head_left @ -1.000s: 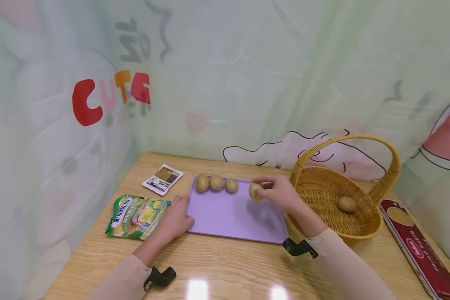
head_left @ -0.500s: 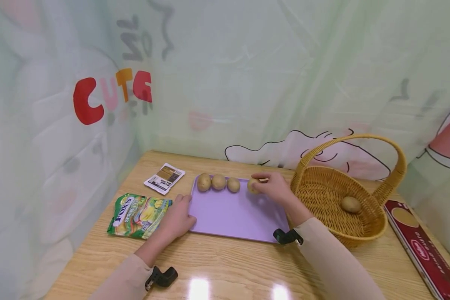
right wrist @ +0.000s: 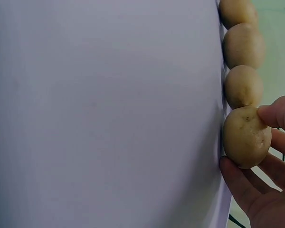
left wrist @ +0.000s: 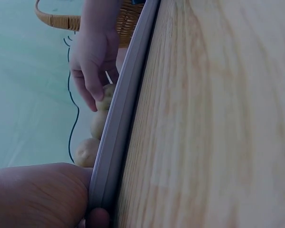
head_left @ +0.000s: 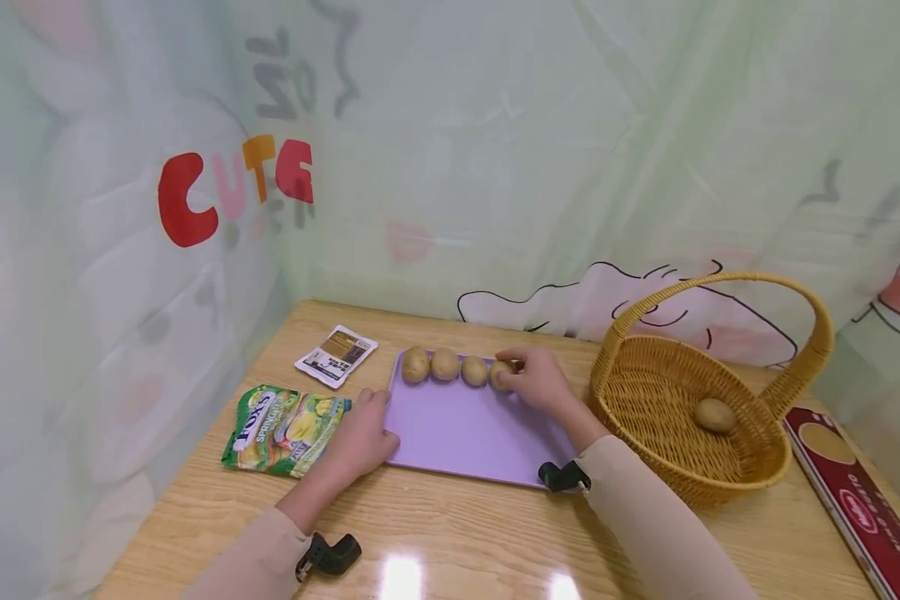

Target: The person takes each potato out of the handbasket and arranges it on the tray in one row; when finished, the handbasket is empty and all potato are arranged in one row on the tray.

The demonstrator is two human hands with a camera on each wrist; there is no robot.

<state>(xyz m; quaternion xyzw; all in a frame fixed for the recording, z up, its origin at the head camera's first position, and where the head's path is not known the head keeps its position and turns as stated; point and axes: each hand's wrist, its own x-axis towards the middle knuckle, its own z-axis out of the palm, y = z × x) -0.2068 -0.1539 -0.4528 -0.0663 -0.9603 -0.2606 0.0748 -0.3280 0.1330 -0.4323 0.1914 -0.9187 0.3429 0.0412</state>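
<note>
A row of three potatoes (head_left: 445, 364) lies along the far edge of the lilac tray (head_left: 461, 429). At the row's right end my right hand (head_left: 538, 382) pinches a fourth potato (right wrist: 247, 137) between thumb and fingers. In the right wrist view this potato sits right against its neighbour (right wrist: 244, 87), close to the tray's edge. My left hand (head_left: 363, 433) grips the tray's near left corner. The left wrist view shows its thumb (left wrist: 98, 218) at the tray's rim, with the other fingers mostly hidden.
A wicker basket (head_left: 615, 408) with a tall handle stands to the right, one potato (head_left: 715, 415) inside. Beyond it lies a dark red box (head_left: 855, 492). On the left are a green Fox's candy bag (head_left: 285, 429) and a small white-and-brown packet (head_left: 336, 356).
My right hand has lowered its potato and moved it left, up to the end of the row. The left hand has stayed on the tray's corner. The head view has shifted slightly.
</note>
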